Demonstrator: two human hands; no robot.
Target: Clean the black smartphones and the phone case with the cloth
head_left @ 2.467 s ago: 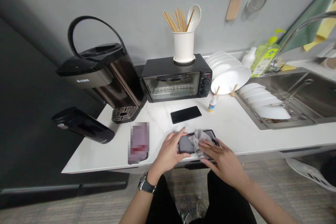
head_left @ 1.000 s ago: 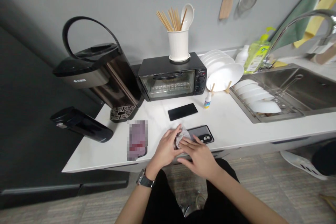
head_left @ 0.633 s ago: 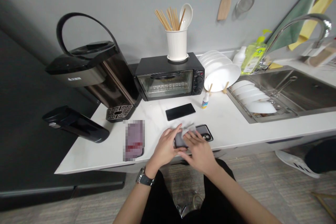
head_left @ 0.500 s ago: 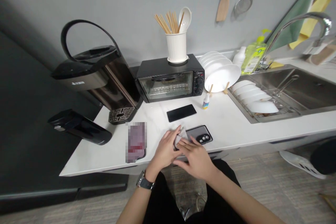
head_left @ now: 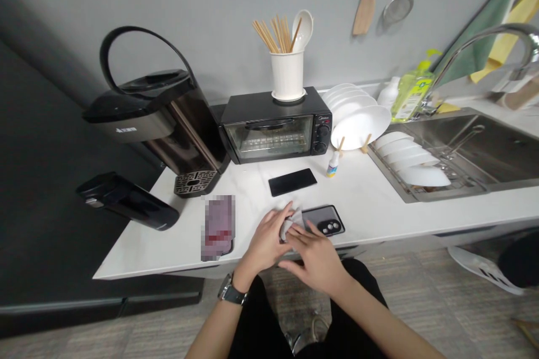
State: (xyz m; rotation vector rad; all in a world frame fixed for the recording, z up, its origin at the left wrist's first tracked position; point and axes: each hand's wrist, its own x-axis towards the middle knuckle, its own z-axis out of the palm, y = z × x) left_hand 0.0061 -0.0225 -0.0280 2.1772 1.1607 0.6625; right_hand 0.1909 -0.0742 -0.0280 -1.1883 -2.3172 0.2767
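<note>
The cloth has moved since a short while ago: it was spread over the middle of the phone, and now it is bunched up at the phone's left end. Both hands have slid left with it.

The phone lies flat near the front edge of the counter. It is face down, and its camera lenses show at the right end.

The left hand curls around the left end of the phone and touches the cloth. There is a watch on that wrist. The right hand presses the cloth down on the phone with its fingers close together. I cannot tell if it pinches the cloth or only pushes on it.

A second phone lies screen up just behind the hands. A blurred thing lies to the left. A small bottle stands by the oven. A cup with chopsticks stands on top of the oven. White plates lean in a rack beside the sink. A big black kettle stands at the left.
</note>
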